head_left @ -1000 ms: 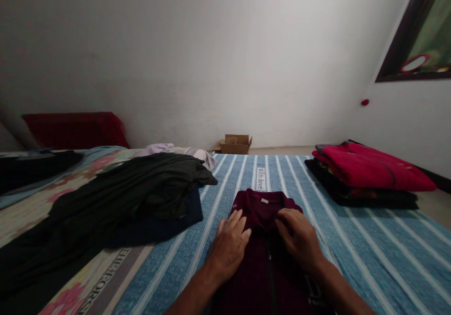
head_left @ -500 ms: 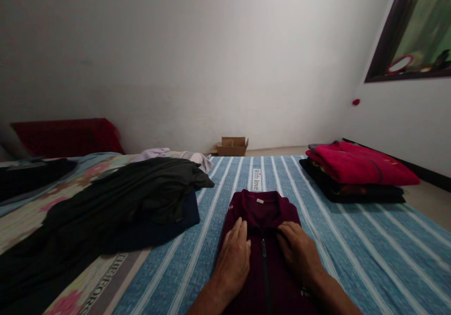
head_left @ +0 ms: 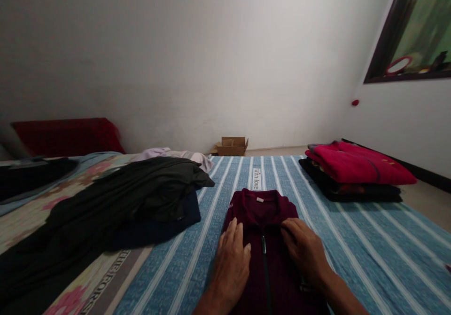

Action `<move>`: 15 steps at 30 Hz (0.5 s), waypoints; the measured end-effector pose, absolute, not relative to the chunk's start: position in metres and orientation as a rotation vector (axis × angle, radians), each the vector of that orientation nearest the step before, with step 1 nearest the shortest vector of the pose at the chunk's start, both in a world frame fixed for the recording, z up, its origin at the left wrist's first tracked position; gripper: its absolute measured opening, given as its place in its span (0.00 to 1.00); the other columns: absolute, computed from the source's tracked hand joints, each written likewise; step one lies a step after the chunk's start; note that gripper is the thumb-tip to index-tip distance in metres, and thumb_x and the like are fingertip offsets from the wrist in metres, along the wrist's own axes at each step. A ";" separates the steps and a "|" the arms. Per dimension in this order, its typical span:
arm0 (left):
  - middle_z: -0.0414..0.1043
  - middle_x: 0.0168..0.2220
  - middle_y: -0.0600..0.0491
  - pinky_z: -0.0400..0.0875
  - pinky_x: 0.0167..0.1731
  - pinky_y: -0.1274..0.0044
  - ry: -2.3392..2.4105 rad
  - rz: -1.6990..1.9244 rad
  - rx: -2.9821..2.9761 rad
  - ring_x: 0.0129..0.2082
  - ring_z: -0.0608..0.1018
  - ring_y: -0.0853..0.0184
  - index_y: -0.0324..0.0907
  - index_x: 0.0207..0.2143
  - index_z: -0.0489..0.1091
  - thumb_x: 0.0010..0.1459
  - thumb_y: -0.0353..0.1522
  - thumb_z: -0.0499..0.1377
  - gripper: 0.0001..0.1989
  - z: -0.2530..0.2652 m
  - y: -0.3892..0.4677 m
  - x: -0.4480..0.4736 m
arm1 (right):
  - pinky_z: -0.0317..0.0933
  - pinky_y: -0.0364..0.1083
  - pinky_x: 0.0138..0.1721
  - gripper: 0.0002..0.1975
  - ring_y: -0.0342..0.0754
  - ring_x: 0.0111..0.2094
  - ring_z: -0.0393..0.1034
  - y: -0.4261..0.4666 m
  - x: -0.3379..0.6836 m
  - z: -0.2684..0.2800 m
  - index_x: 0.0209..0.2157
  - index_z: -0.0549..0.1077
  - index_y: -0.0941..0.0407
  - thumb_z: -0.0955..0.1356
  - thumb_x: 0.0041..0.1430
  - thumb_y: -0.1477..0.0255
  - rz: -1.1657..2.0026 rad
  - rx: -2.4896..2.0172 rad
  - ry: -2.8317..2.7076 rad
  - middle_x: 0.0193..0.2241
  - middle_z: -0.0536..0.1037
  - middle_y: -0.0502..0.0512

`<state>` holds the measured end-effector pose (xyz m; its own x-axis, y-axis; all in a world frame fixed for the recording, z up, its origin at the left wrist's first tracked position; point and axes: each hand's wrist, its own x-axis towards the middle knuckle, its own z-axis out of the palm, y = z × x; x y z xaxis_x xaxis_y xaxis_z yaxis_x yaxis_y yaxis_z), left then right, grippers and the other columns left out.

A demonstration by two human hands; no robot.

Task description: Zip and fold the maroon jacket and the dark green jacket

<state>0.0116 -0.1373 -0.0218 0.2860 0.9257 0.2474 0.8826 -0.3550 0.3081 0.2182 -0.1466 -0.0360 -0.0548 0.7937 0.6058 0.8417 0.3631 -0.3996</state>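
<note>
A maroon zip-up jacket point(head_left: 256, 263) lies folded, front side up, before me on the bed, its collar pointing away and a dark zipper running down its middle. My left hand point(head_left: 232, 258) rests flat on the jacket's left side, fingers stretched out and thumb apart. On the other side, my right hand point(head_left: 306, 248) has its fingers bent at the edge of the collar, pinching the cloth there. My forearms and the frame's lower edge hide the lower part of the jacket.
A blue striped sheet point(head_left: 190, 258) covers the bed. Dark crumpled garments point(head_left: 134, 197) lie on the left. Folded clothes, a bright pink one point(head_left: 359, 162) on top, are stacked at the right. Beyond the bed stands a cardboard box point(head_left: 231, 148), with a red-covered object point(head_left: 70, 134) further left.
My right hand has shifted slightly right and up along the collar. The left hand's fingers have spread a little, and it stays on the jacket.
</note>
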 end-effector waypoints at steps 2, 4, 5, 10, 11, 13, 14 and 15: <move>0.51 0.61 0.39 0.55 0.57 0.62 1.694 0.574 2.421 0.61 0.54 0.58 0.33 0.57 0.56 0.57 0.31 0.45 0.25 -0.025 -0.140 0.013 | 0.62 0.47 0.36 0.08 0.48 0.34 0.67 -0.148 0.218 -0.037 0.36 0.70 0.55 0.60 0.60 0.74 -0.060 -1.451 -1.846 0.32 0.73 0.55; 0.52 0.61 0.40 0.56 0.57 0.61 1.674 0.553 2.406 0.61 0.55 0.58 0.34 0.57 0.57 0.58 0.31 0.45 0.24 -0.028 -0.141 0.016 | 0.62 0.47 0.36 0.08 0.48 0.34 0.67 -0.149 0.216 -0.040 0.35 0.70 0.55 0.60 0.60 0.75 -0.058 -1.464 -1.881 0.31 0.73 0.55; 0.53 0.61 0.40 0.56 0.56 0.61 1.669 0.544 2.400 0.61 0.55 0.58 0.35 0.57 0.57 0.58 0.31 0.45 0.24 -0.030 -0.141 0.017 | 0.62 0.47 0.35 0.09 0.48 0.33 0.67 -0.149 0.215 -0.041 0.34 0.70 0.55 0.60 0.60 0.75 -0.065 -1.466 -1.899 0.31 0.73 0.55; 0.52 0.61 0.41 0.54 0.57 0.60 1.706 0.538 2.410 0.61 0.55 0.58 0.36 0.56 0.58 0.57 0.32 0.46 0.24 -0.027 -0.141 0.017 | 0.61 0.45 0.32 0.10 0.47 0.32 0.68 -0.152 0.213 -0.042 0.33 0.71 0.53 0.59 0.60 0.74 -0.126 -1.424 -1.884 0.30 0.73 0.54; 0.52 0.61 0.41 0.54 0.57 0.61 1.712 0.531 2.414 0.61 0.55 0.58 0.36 0.56 0.58 0.57 0.32 0.46 0.24 -0.025 -0.141 0.016 | 0.62 0.45 0.32 0.10 0.47 0.32 0.68 -0.153 0.214 -0.042 0.33 0.71 0.53 0.59 0.60 0.74 -0.129 -1.417 -1.879 0.30 0.73 0.54; 0.53 0.61 0.42 0.55 0.57 0.62 1.715 0.518 2.414 0.61 0.56 0.59 0.36 0.56 0.58 0.58 0.33 0.45 0.24 -0.019 -0.141 0.012 | 0.62 0.45 0.32 0.10 0.47 0.32 0.68 -0.155 0.217 -0.041 0.34 0.71 0.52 0.59 0.60 0.73 -0.128 -1.421 -1.873 0.30 0.73 0.54; 0.54 0.61 0.42 0.55 0.57 0.63 1.715 0.518 2.412 0.61 0.56 0.59 0.36 0.56 0.59 0.58 0.33 0.44 0.24 -0.017 -0.141 0.010 | 0.62 0.45 0.32 0.09 0.48 0.32 0.68 -0.157 0.219 -0.041 0.34 0.71 0.53 0.59 0.60 0.73 -0.122 -1.430 -1.873 0.30 0.73 0.54; 0.54 0.60 0.42 0.55 0.57 0.64 1.716 0.526 2.408 0.60 0.57 0.60 0.36 0.56 0.59 0.58 0.33 0.44 0.24 -0.014 -0.140 0.009 | 0.62 0.46 0.33 0.09 0.48 0.32 0.68 -0.158 0.221 -0.041 0.34 0.71 0.53 0.59 0.60 0.73 -0.113 -1.443 -1.873 0.30 0.73 0.55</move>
<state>0.0086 -0.1402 -0.0143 0.2890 0.9360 0.2011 0.8879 -0.3406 0.3093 0.2207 -0.1580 -0.0412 -0.0778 0.7940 0.6030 0.8604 0.3589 -0.3617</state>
